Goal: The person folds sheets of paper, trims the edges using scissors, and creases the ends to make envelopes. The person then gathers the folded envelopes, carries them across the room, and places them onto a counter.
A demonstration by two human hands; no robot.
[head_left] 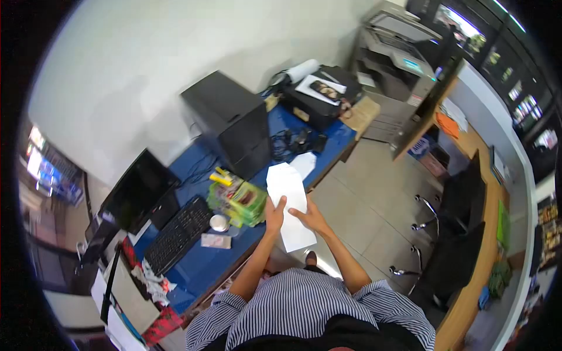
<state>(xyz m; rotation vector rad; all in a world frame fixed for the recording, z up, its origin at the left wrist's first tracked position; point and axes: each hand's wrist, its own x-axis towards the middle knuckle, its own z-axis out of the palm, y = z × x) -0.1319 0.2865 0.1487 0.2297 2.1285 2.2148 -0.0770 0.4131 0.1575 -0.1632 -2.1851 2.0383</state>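
Both hands hold a white envelope (291, 228) upright in front of my body, its flap end pointing away from me. My left hand (274, 214) grips the left edge with the thumb lying on the face. On the opposite edge, my right hand (310, 215) has its thumb across the paper and its fingers behind, out of sight. Just beyond, a second white envelope (304, 164) shows on the blue table (246, 237), partly covered by the held one. A green plastic packet (248, 203) lies to the left of my left hand.
Along the table are a keyboard (178, 234), a monitor (139, 190), a black computer case (228, 120), a small round container (219, 223) and a black printer (319, 96). A photocopier (392, 64) stands at the back. Black chairs (453, 251) line the wooden counter at right.
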